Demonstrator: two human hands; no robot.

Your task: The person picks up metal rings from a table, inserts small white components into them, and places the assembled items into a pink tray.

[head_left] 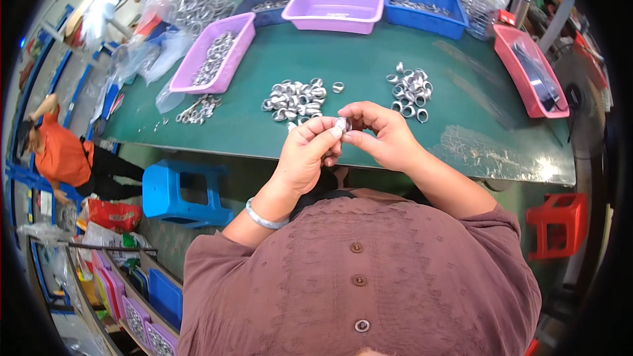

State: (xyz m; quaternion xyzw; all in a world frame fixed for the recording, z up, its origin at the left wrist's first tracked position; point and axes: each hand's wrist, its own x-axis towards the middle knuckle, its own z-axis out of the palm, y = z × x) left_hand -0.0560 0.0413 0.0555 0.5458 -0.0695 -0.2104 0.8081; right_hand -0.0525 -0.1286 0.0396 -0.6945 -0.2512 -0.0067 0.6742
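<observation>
My left hand (310,148) and my right hand (386,133) meet over the near edge of the green table, fingertips pinched on one small silver ring (343,122). Fingers partly cover it. Just beyond my left hand lies a heap of silver rings (293,100), with one single ring (338,87) apart on its right. Beyond my right hand is a smaller pile of silver rings (412,89). Farther left, a cluster of small metal pieces (199,110) rests beside a pink basket (242,34) that holds more metal parts.
Along the far side stand a lilac basket (336,23), a blue bin (425,21) of metal parts and bags of parts (198,10). A pink basket (522,89) with dark items is at right. A blue stool (173,190), a red stool (557,224) and a person in orange (62,151) are around the table.
</observation>
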